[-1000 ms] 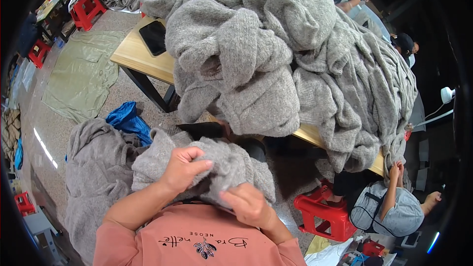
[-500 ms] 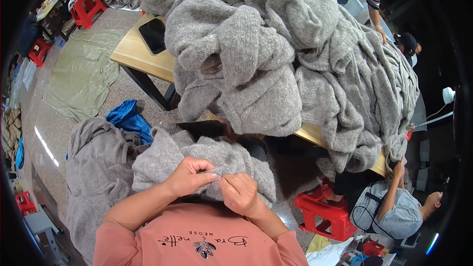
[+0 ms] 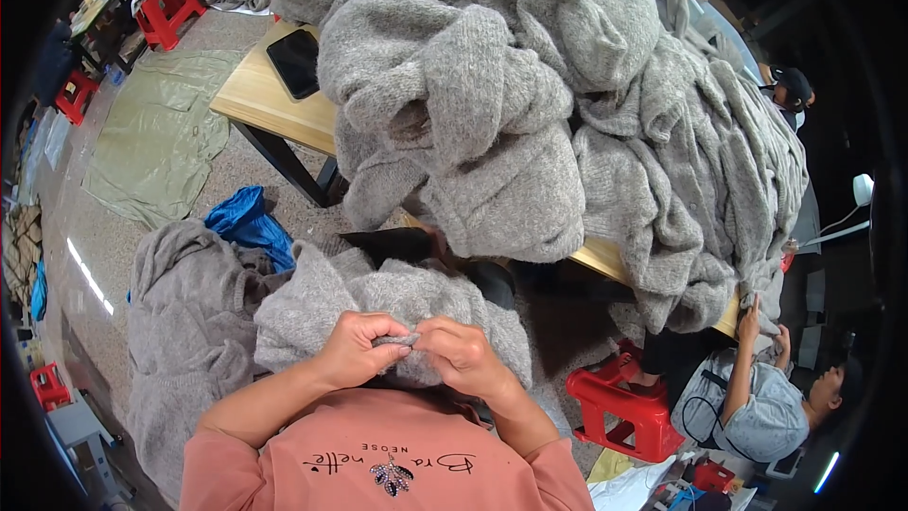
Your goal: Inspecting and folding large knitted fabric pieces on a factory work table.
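A grey knitted garment (image 3: 312,308) lies bunched on my lap. Over it, close to my chest, both hands pinch a small fold of its knit edge. My left hand (image 3: 357,350) has thumb and fingers closed on this grey fold. Right beside it, my right hand (image 3: 463,355) is closed too, its fingertips meeting the fold. Anything smaller between the fingertips is too fine to make out.
A tall heap of grey knitwear (image 3: 454,104) covers the wooden table (image 3: 270,85) ahead, with a black phone (image 3: 295,64) on its corner. More grey knitwear (image 3: 184,322) lies at my left beside a blue cloth (image 3: 251,227). A red stool (image 3: 619,407) and a seated co-worker (image 3: 747,397) are at right.
My fingers have shifted, and a grey fold now shows between them. At right, the seated co-worker has raised a hand to the heap; the far co-worker has moved and lifts grey fabric.
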The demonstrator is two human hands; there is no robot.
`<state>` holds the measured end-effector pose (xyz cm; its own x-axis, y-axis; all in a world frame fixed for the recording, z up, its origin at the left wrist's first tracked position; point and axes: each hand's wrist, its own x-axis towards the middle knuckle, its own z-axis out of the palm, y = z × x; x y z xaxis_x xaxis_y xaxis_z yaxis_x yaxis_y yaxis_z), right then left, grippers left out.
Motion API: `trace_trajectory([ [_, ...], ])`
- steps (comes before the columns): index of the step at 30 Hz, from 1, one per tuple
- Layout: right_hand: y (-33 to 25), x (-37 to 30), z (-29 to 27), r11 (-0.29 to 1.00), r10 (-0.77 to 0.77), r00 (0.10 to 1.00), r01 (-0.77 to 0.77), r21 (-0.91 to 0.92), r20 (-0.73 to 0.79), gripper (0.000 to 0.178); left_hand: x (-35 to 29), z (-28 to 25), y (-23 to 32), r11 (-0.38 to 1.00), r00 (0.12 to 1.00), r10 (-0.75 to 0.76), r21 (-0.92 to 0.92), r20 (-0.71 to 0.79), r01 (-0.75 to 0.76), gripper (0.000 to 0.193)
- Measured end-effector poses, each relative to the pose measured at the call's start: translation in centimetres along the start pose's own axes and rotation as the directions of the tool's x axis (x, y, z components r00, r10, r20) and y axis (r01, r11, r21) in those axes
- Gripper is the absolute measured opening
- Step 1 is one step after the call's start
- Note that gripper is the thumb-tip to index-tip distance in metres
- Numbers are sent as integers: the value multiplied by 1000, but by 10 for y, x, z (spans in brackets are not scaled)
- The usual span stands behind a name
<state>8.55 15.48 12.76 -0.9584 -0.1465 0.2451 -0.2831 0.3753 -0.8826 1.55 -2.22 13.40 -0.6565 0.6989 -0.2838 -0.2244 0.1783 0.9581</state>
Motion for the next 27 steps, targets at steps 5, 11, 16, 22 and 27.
trace_trajectory([
  [5,1,-1,5,938,289,957,-287,196,16,17,1,0,1,987,994,108,117,-9,-107,12],
  [11,6,-6,13,952,279,960,-279,126,18,16,0,2,-7,924,958,283,280,-42,-261,12],
  [16,-4,-9,21,960,280,953,-275,58,-115,14,1,7,-2,793,869,490,451,-72,-410,15],
  [22,-3,-7,34,971,141,936,-194,-139,-323,12,-1,16,-5,554,696,717,637,-37,-536,17],
  [27,-5,1,27,972,37,884,-140,-189,-466,14,0,11,1,678,786,603,608,-137,-414,13],
])
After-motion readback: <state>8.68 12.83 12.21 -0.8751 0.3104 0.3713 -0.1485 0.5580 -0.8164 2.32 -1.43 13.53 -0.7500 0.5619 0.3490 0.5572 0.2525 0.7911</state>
